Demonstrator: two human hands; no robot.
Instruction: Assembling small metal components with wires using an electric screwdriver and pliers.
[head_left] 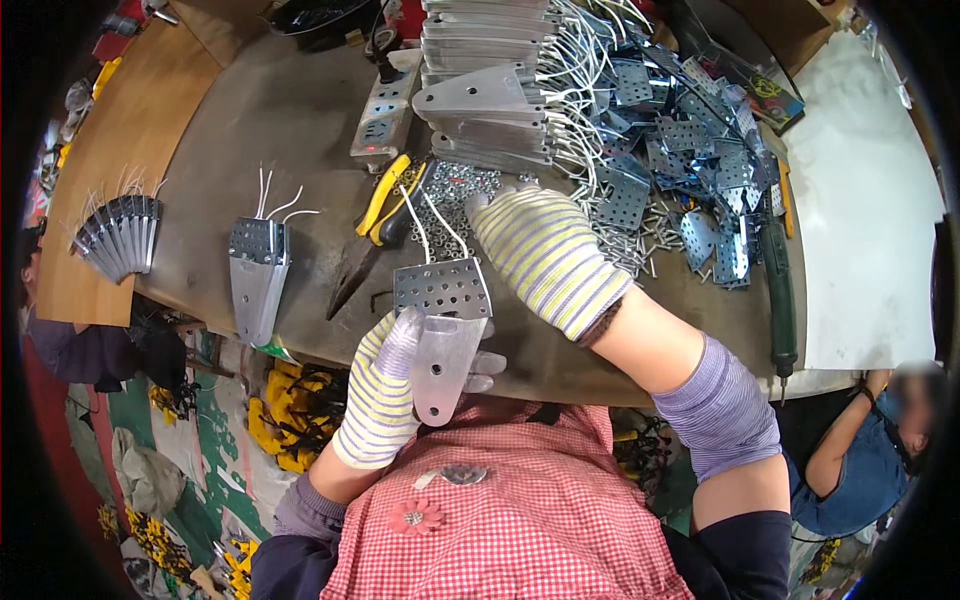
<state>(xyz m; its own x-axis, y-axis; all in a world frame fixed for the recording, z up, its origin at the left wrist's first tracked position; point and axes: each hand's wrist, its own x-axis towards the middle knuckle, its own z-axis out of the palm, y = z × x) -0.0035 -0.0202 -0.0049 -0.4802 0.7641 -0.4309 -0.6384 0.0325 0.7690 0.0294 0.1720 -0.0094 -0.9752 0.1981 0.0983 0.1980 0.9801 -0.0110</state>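
Note:
My left hand (395,385), in a yellow and purple striped glove, grips a tapered metal bracket (443,330) with a perforated top plate and two white wire legs sticking up. It is held just in front of my chest, over the table's near edge. My right hand (540,250), gloved the same way, reaches forward palm down with fingers spread over a heap of small nuts and washers (462,190). Whether it has picked anything up is hidden beneath the palm.
A finished bracket (257,270) lies at the left, a fan of brackets (120,235) farther left. Yellow-handled pliers (385,215), a power strip (385,110), stacked brackets (485,70), a pile of perforated plates (680,170) and a green screwdriver (780,290) crowd the table (280,110). Another person (860,450) sits at right.

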